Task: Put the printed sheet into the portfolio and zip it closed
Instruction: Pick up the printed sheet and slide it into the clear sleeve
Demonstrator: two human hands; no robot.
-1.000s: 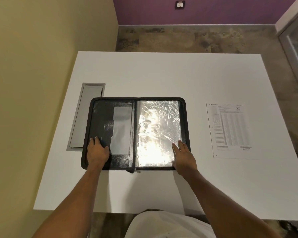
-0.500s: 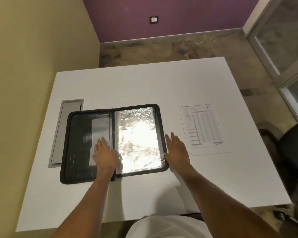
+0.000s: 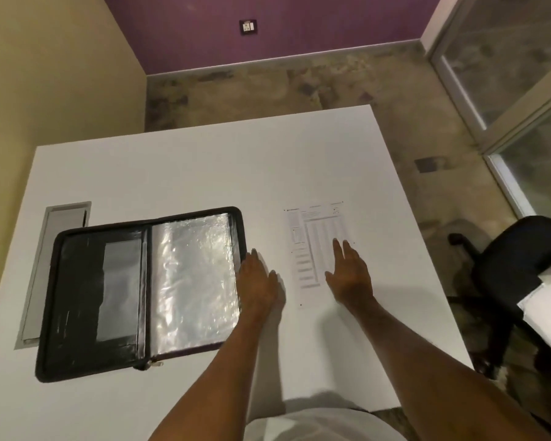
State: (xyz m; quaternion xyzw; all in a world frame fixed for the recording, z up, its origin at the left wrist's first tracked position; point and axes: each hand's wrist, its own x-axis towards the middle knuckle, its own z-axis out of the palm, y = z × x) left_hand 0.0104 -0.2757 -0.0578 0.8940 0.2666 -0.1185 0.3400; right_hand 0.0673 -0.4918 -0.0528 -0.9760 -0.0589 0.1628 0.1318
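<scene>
- The white table (image 3: 188,173) fills most of the view; its far edge stands toward a purple wall (image 3: 283,23) with a socket plate (image 3: 248,26), and a yellow wall (image 3: 54,68) runs along its left side.
- A grey cable hatch (image 3: 53,265) is set into the table top, just left of the portfolio (image 3: 86,300); the portfolio covers its near corner.
- The portfolio lies open and flat, black pocket side on the left, shiny clear sleeve (image 3: 194,278) on the right, zipper pull (image 3: 153,364) at its near edge.
- The printed sheet (image 3: 315,237) lies flat on the table, right of the portfolio and apart from it, with a strip of bare table between them.
- The left hand (image 3: 258,281) is flat and holds nothing, fingers straight, in that strip just beside the right edge of the portfolio.
- The right hand (image 3: 350,275) is spread open over the near right part of the sheet, grasping nothing; whether it touches the paper I cannot tell.
- Beyond the sheet the table is bare up to its right edge; past that edge stand a black chair (image 3: 522,265) and a glass door (image 3: 516,74) on mottled floor (image 3: 299,87).
</scene>
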